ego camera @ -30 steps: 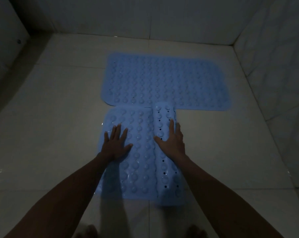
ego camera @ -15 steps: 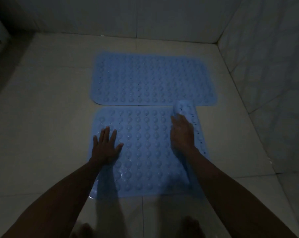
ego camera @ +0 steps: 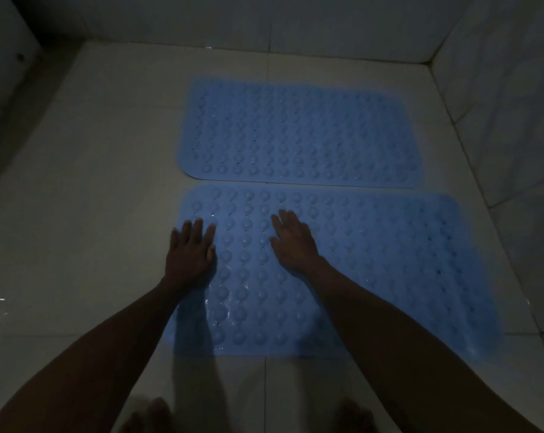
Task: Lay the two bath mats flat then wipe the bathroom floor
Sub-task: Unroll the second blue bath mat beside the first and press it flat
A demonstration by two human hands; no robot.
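Head view: a dim tiled bathroom floor (ego camera: pixel 92 214), wet and glinting at its left edge, carries both blue mats. The far mat (ego camera: pixel 302 135) lies flat toward the back wall; the near mat (ego camera: pixel 389 270) lies unrolled just beside it. The left hand (ego camera: pixel 191 251) and right hand (ego camera: pixel 294 242) press flat, fingers straight, on its left half (gripping nothing). It looks soft, floppy and slippery; an edge or corner seems best for lifting.

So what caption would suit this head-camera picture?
Both hands, left and right, press the near blue mat flat beside the far mat.
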